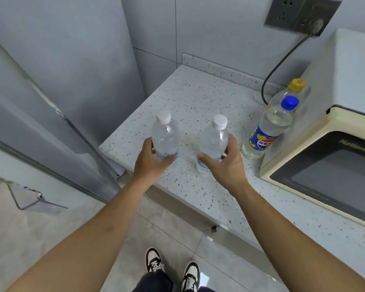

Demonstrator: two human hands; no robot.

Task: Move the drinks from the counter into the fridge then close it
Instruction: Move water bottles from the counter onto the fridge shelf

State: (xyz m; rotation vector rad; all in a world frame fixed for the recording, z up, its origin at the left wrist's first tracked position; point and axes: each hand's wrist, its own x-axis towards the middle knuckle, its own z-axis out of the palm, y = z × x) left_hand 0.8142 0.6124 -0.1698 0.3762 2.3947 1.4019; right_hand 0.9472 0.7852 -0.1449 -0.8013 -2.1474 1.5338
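Observation:
Two clear water bottles with white caps stand upright on the speckled counter point(198, 98). My left hand point(150, 163) grips the left water bottle point(164, 135) near its base. My right hand point(226, 165) wraps around the right water bottle point(214, 140) low on its body. Further right stand a blue-capped bottle with a blue and yellow label point(272, 127) and, just behind it, a yellow-capped bottle point(293, 89). The grey fridge point(61, 70) fills the left side, and its door point(19, 133) appears swung toward me.
A cream microwave point(325, 165) sits on the counter at the right, its black cable point(282, 64) running up to a wall socket point(303, 13). The counter's front edge is just below my hands. My shoes point(173, 268) stand on the tiled floor below.

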